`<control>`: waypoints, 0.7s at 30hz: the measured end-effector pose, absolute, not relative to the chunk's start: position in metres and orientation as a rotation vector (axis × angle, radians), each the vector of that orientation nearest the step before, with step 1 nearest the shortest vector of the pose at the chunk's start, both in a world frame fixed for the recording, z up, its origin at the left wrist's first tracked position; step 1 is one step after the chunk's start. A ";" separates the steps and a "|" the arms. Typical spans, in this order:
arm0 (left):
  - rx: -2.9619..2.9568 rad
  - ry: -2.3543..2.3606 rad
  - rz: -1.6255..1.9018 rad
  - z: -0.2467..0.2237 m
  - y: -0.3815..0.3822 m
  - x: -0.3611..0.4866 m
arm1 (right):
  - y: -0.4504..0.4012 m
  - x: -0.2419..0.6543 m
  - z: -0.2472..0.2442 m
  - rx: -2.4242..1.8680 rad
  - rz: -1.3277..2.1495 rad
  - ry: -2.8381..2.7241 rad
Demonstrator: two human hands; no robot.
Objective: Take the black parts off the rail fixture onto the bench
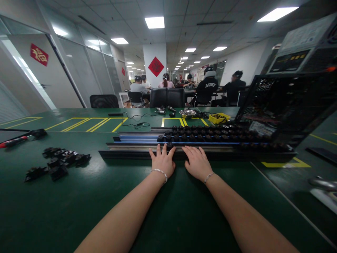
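My left hand lies with fingers spread over the near edge of a long black rail. Its index fingertip is at a small black part sitting in the channel. To the right, my right hand rests on the same rail, fingers stretched forward and thumb apart. Behind it run more long rails, one with a blue strip. Rows of small black parts fill their middle and right stretches. Whether either hand presses down or only touches, I cannot tell.
Several loose black parts lie at left, near a red-handled tool. An open computer case stands at right. A metal bowl, a yellow tray and cables sit behind the rails. People sit at tables beyond.
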State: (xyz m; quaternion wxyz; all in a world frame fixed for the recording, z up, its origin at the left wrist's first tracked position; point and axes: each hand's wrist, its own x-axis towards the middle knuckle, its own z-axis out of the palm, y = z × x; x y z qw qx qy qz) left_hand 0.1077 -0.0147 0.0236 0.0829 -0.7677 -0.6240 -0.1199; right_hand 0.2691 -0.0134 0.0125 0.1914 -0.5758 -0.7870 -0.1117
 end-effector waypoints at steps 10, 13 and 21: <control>-2.262 -1.848 -0.342 0.023 -0.014 0.107 | -0.013 0.270 0.012 -1.591 -0.299 -2.193; -2.253 -1.846 -0.345 0.023 -0.014 0.108 | -0.014 0.270 0.012 -1.593 -0.299 -2.191; -2.239 -1.870 -0.314 0.026 -0.015 0.109 | -0.014 0.269 0.014 -1.604 -0.293 -2.197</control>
